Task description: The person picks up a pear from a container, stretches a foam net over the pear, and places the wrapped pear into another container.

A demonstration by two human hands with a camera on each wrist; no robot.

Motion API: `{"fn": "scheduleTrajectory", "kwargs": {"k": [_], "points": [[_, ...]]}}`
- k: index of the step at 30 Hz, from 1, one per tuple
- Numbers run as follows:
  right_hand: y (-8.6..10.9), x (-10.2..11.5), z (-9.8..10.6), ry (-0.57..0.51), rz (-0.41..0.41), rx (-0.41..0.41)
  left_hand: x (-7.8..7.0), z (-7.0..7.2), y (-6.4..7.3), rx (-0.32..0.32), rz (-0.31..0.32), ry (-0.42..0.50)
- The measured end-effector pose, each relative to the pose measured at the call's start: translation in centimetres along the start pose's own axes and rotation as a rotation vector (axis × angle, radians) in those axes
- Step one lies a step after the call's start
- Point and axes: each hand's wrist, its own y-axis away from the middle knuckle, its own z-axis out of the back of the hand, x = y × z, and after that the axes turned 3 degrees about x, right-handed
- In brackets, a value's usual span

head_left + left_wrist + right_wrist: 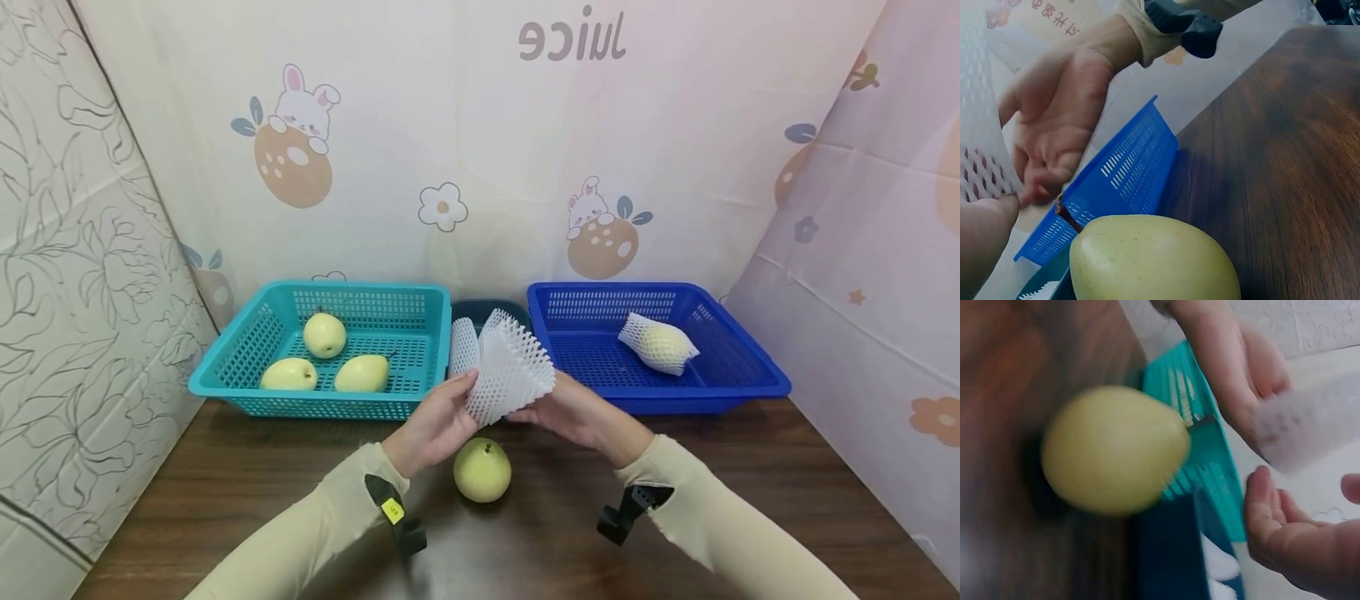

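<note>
My left hand [444,419] holds a white foam net sleeve [512,375] by its lower edge, with the thumb against the mesh in the left wrist view. The sleeve flares wide at its upper right end. My right hand [1304,540] is beside the sleeve, fingers loosely bent and thumb apart; a gap shows between them and the mesh in the right wrist view. In the head view the sleeve hides part of this hand. Below both hands, a bare yellow-green pear [482,472] stands on the table with its stem up.
Three bare pears lie in the teal basket [318,407] on the left. The blue basket [660,402] on the right contains one pear in a foam net [660,346]. Between them, a dark teal bin [491,307] holds more foam nets [462,343]. A patterned curtain hangs behind.
</note>
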Motion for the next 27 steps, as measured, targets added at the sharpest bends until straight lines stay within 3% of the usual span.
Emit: {"fn": "scheduleTrajectory", "kwargs": {"k": [2, 6, 16, 21, 27], "points": [[-0.1, -0.6, -0.5, -0.049, -0.031, 0.067, 0.1, 0.0, -0.1, -0.009, 0.007, 0.000], [-0.2, -1.3, -1.1, -0.099, -0.054, 0.088, 0.2, 0.3, -0.1, -0.020, 0.001, -0.010], [-0.8, -1.8, -1.2, -0.162, -0.058, -0.041, 0.3, 1.0, 0.0, -0.035, -0.007, -0.043], [-1.1, -1.9, -1.3, -0.335, -0.018, -0.110, 0.3, 1.2, 0.1, -0.042, 0.007, -0.076], [-1.1, -2.0, -1.4, -0.493, 0.030, -0.040, 0.2, 1.2, 0.1, -0.052, -0.007, -0.045]]}}
